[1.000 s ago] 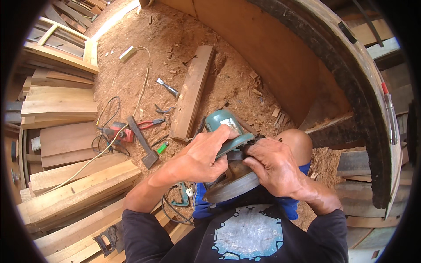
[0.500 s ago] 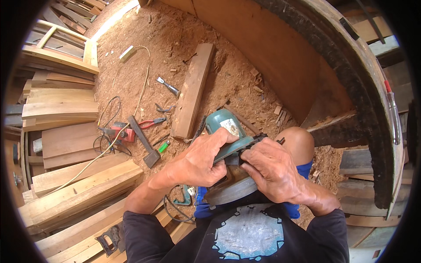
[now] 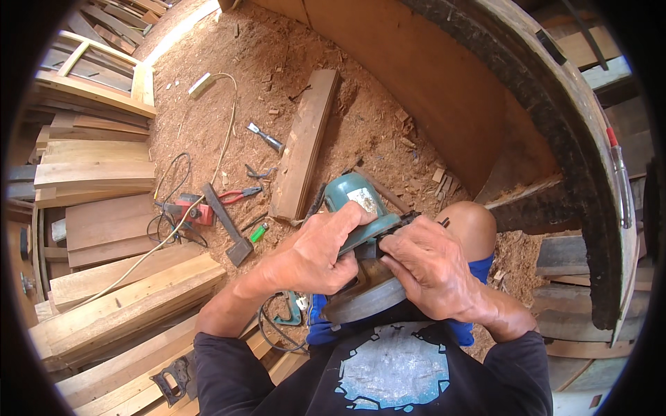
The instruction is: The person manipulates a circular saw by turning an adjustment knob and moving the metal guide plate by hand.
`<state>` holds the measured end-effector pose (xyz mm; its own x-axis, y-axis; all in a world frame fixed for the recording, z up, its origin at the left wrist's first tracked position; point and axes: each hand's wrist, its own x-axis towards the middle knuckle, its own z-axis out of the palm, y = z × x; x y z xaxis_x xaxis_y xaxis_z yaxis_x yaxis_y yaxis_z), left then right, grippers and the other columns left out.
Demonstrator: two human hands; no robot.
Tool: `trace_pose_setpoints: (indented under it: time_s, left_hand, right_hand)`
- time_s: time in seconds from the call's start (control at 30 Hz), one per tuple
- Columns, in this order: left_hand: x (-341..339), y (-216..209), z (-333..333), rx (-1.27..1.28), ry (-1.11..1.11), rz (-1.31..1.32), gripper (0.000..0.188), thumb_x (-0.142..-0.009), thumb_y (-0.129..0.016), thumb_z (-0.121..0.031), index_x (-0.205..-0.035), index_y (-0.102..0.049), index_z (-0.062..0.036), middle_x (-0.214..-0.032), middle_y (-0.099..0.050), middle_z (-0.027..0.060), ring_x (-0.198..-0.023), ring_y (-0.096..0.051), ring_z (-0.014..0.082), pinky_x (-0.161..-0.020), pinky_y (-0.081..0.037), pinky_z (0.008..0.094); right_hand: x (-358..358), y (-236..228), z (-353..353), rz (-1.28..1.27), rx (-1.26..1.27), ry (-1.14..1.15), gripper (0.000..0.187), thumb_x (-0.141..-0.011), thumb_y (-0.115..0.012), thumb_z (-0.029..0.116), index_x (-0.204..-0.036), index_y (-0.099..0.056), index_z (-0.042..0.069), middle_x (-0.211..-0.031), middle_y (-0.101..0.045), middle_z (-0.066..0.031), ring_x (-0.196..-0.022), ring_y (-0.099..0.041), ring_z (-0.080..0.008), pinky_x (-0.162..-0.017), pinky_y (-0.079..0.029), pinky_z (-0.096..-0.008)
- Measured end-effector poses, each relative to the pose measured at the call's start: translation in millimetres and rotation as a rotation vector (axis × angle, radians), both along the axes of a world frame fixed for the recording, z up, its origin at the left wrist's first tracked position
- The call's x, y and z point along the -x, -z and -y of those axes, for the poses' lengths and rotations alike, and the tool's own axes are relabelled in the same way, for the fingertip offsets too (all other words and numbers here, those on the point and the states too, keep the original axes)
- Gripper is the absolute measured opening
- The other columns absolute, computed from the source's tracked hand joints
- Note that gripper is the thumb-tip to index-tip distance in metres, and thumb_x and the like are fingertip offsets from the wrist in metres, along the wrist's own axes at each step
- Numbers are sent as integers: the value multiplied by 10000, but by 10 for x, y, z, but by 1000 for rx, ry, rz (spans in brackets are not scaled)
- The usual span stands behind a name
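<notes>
A teal power tool (image 3: 345, 191), probably a circular saw, rests in my lap with its motor housing pointing away from me. Its rounded grey metal guard (image 3: 368, 303) faces my shirt. My left hand (image 3: 319, 253) is closed on the tool's left side, thumb over the teal flange and fingers curled near the opening below. At the right side, my right hand (image 3: 433, 267) is bent with its fingertips pinched against dark metal parts by the flange. Whatever small part those fingertips grip is hidden. My bare right knee (image 3: 476, 225) is just beyond that hand.
A thick plank (image 3: 305, 149) lies on sawdust ahead. Left of it are a metal-tipped tool (image 3: 266, 136), pliers (image 3: 241, 195), a hammer (image 3: 229, 225), a green lighter (image 3: 259, 232) and a red power tool (image 3: 199, 210). Stacked boards (image 3: 132, 291) line the left; a curved wooden wall (image 3: 416, 76) rises right.
Both hands stay on the teal tool. My right fingers have shifted very slightly at the flange, and the tool appears tilted a touch differently.
</notes>
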<state>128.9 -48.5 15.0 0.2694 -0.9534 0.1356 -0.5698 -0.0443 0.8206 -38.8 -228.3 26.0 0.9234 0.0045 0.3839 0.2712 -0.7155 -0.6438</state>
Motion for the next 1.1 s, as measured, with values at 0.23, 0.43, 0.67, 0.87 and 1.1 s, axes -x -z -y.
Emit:
trace_pose_setpoints:
  time_s: [0.23,0.43,0.67,0.87,1.1]
  left_hand:
    - [18,-21,-26,144,75,9,525,-755,-688,-49,-1265,-578,13,-998,-665,209,-890,-717,425,-775,-569,445]
    - [57,26,-5,18,41,53,603,-769,-798,-128,-1293,-546,32,-1016,-623,206,-913,-694,434,-773,-555,461]
    - [39,-30,43,-23,54,75,574,-770,-770,-100,-1283,-548,31,-992,-611,204,-902,-684,440,-754,-541,475]
    - [53,-21,62,-33,20,-29,477,-843,-727,-43,-1252,-492,20,-942,-636,268,-896,-648,522,-742,-518,511]
    - [68,-82,31,-31,-4,-6,441,-858,-736,-47,-1247,-544,26,-945,-657,254,-892,-685,486,-755,-540,487]
  right_hand:
    - [25,-6,1,24,10,-28,312,-796,-756,-36,-1101,-694,-3,-946,-682,-137,-843,-643,-349,-728,-532,-461]
    - [16,-9,25,37,-1,-10,309,-798,-739,-49,-1101,-693,-6,-929,-677,-140,-835,-642,-355,-732,-530,-455]
    - [-26,36,34,39,-37,5,309,-804,-731,-53,-1109,-700,-9,-906,-682,-146,-835,-660,-363,-752,-542,-462]
    - [-46,34,56,42,-61,26,199,-855,-750,-18,-1041,-682,-1,-881,-680,-157,-827,-665,-384,-742,-542,-477]
    - [46,-12,-15,-120,-88,239,188,-920,-794,152,-936,-663,19,-748,-667,-179,-732,-669,-424,-690,-529,-514]
